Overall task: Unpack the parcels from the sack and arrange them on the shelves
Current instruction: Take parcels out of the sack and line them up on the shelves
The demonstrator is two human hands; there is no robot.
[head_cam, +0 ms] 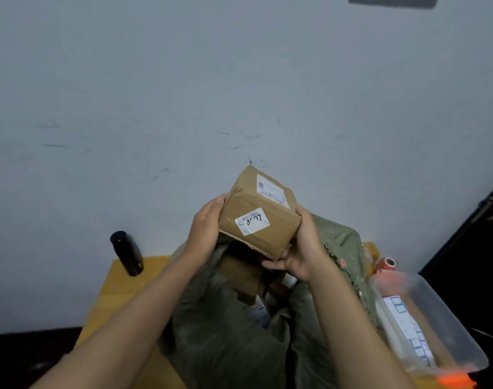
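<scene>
Brown cardboard parcel (258,213) raised above my open green sack (225,318) on the table (122,287) | left hand (204,231) grip: closed on parcel's side | right hand (301,248) grip: closed on its other side, fingers under

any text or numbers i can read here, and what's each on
"4" then a blurred digit then "97": handwritten on the white sticker on the near face of the cardboard parcel held in both hands.
Shipping label on the parcel's top: print too small to read.
Sheets in the clear plastic bin: blurred, unreadable.
</scene>
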